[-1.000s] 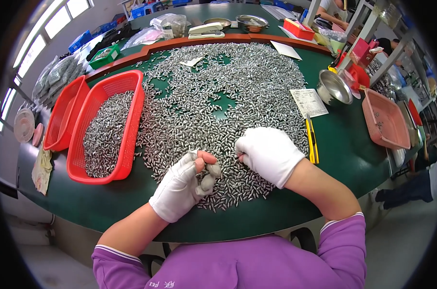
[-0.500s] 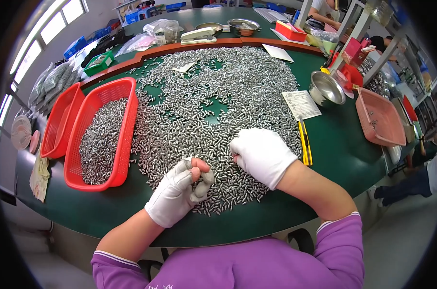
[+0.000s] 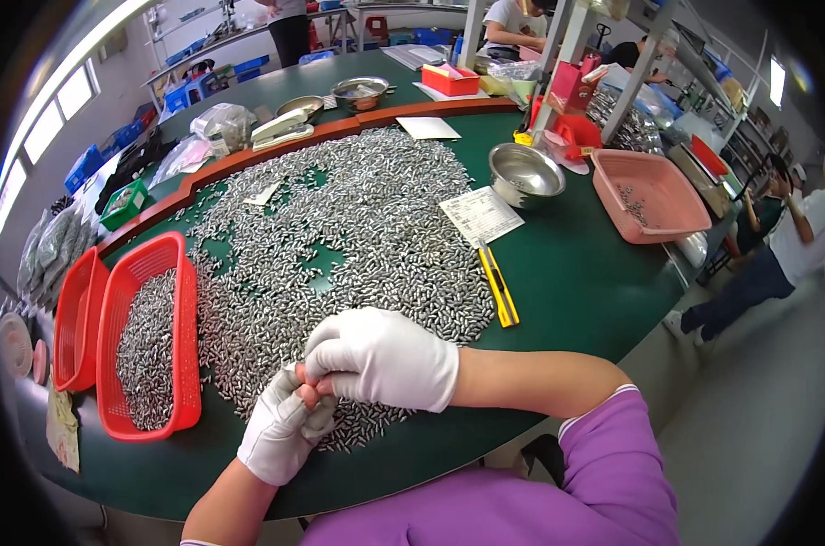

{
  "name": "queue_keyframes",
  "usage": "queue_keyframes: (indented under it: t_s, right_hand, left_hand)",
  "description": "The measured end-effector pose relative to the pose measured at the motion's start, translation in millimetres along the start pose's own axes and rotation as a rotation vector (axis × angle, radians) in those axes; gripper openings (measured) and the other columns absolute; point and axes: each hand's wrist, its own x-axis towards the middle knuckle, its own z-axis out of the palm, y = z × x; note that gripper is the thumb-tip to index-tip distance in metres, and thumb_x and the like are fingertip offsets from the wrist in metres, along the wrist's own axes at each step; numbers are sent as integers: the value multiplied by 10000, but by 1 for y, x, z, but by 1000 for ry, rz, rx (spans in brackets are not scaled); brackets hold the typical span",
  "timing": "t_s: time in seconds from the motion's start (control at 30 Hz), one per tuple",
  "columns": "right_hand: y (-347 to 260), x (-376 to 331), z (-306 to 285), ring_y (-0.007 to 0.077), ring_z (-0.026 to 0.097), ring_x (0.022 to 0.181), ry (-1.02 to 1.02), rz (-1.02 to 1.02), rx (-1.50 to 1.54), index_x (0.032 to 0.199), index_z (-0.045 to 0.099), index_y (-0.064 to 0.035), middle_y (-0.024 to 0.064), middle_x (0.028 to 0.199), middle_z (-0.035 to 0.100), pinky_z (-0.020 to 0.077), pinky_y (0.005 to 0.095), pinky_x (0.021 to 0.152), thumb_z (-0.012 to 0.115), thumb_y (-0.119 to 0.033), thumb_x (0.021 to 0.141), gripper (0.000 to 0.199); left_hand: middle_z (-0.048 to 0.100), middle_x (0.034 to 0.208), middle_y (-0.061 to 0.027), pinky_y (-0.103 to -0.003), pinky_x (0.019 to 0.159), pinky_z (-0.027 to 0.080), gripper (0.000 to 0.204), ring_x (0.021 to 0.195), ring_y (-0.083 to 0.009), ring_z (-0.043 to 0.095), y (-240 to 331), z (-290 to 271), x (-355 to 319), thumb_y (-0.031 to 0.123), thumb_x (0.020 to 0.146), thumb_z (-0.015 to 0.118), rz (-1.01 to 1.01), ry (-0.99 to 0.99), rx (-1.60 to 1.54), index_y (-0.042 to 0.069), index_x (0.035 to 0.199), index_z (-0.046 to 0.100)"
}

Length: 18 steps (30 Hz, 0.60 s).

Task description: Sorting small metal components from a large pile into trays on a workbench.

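A wide spread of small, silvery, bullet-shaped metal pieces (image 3: 376,246) lies before me on the green table (image 3: 558,314). Over its near edge my two hands meet, in white gloves with some bare fingertips. My left hand (image 3: 285,426) is closed, thumb and fingers pinched together. From the right, my right hand (image 3: 385,361) reaches across with its fingertips pressed against those of the left. Whatever sits between the fingers is hidden. More of the same pieces fill a red plastic basket (image 3: 188,355) on the left.
Beside that basket stands a second red basket (image 3: 74,314). A yellow utility knife (image 3: 499,289), a printed slip (image 3: 480,217), a steel bowl (image 3: 527,171) and a pink basket (image 3: 653,235) lie to the right. A wooden ledge (image 3: 239,164) borders the back. Other people work or stand farther off.
My right hand has moved left from the pile to meet my left hand, fingertips now together. The view has swung right, so the table's things appear farther left.
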Motion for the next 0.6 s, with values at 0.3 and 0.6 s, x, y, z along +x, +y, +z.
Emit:
queue_keyframes:
  t_s: [0.3, 0.6]
  right_hand:
    - [4, -2, -15, 307, 623, 960, -39, 162, -376, 1158, 615, -78, 112, 1039, 630, 512, 392, 848, 653, -196, 851, 331]
    - [37, -10, -26, 290, 631, 849, -181, 438, -705, 852, 660, -122, 82, 829, 625, 509, 406, 762, 706, -211, 781, 122]
  left_hand:
    - [536, 841, -13, -208, 529, 316, 192, 609, -68, 395, -3, -8, 0, 273, 935, 651, 15, 18, -9, 130, 1016, 551]
    - [592, 897, -15, -203, 580, 372, 201, 647, -69, 454, -1, -9, 3, 297, 957, 612, 90, 46, -47, 122, 1053, 592]
